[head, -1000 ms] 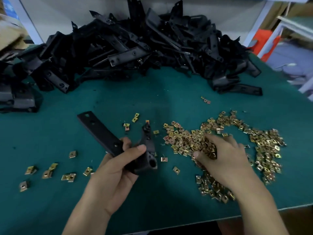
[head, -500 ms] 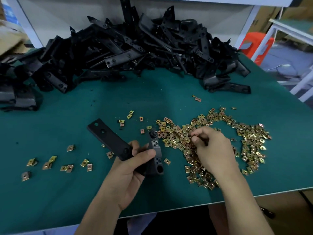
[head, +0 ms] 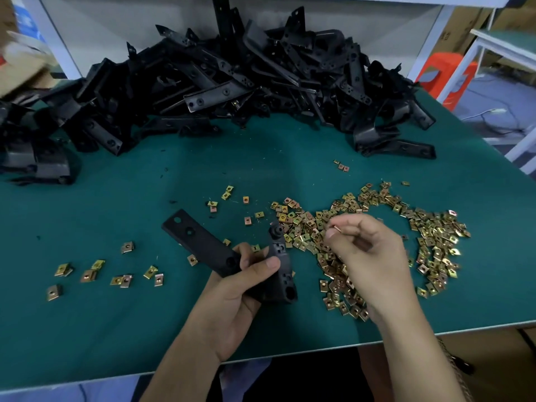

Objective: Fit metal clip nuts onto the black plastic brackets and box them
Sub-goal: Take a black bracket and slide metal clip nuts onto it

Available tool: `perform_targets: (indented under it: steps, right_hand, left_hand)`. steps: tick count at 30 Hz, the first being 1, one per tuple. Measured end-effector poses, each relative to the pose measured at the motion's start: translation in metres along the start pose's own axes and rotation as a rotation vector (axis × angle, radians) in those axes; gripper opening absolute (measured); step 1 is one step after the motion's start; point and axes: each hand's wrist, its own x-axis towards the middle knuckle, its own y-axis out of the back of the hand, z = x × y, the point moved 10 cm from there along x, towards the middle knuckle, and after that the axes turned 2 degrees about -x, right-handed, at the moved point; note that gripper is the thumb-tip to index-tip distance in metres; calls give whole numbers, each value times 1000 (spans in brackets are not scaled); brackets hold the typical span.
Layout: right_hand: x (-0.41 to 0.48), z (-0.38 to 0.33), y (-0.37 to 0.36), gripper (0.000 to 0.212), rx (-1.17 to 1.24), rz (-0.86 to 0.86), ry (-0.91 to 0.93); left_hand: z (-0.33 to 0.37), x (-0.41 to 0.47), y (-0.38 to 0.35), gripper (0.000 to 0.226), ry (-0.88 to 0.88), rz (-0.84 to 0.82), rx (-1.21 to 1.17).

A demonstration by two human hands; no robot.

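Note:
My left hand (head: 237,288) grips a black plastic bracket (head: 203,245) at its bend, low over the green table (head: 116,329). One flat arm of it points up-left and the shorter arm (head: 280,256) points away from me. My right hand (head: 368,256) hovers just right of the bracket, over a spread of brass-coloured clip nuts (head: 429,233). Its thumb and forefinger pinch one small clip nut (head: 337,228). A big heap of black brackets (head: 232,82) lies along the back of the table.
Loose clip nuts (head: 90,275) are scattered at the left front of the table. An orange stool (head: 443,76) and a white-framed bench (head: 504,50) stand off the table's right. A cardboard box (head: 20,68) shows at the far left edge. The table's front edge runs close under my wrists.
My right hand has lifted out of the clip nut pile with one nut pinched and moved up-left toward the bracket. My left hand kept hold of the bracket, shifted slightly right.

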Motion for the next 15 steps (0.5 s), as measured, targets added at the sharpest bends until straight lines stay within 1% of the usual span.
perform_targets:
  steps: [4, 8, 11, 13, 15]
  right_hand:
    - [-10, 1, -11, 19, 120, -50, -32]
    - [-18, -2, -20, 19, 70, -83, -20]
    - [-20, -4, -18, 17, -92, -46, 25]
    - [-21, -2, -12, 17, -297, -5, 38]
    - [-21, -1, -10, 20, -519, -1, 36]
  left_hand:
    - [0, -1, -1, 44, -5, 3, 23]
    - [-1, 0, -2, 43, -17, 8, 86]
    - [-2, -1, -1, 43, -12, 15, 90]
    - [-3, 0, 1, 42, -7, 27, 92]
    - [-3, 1, 4, 41, -4, 46, 100]
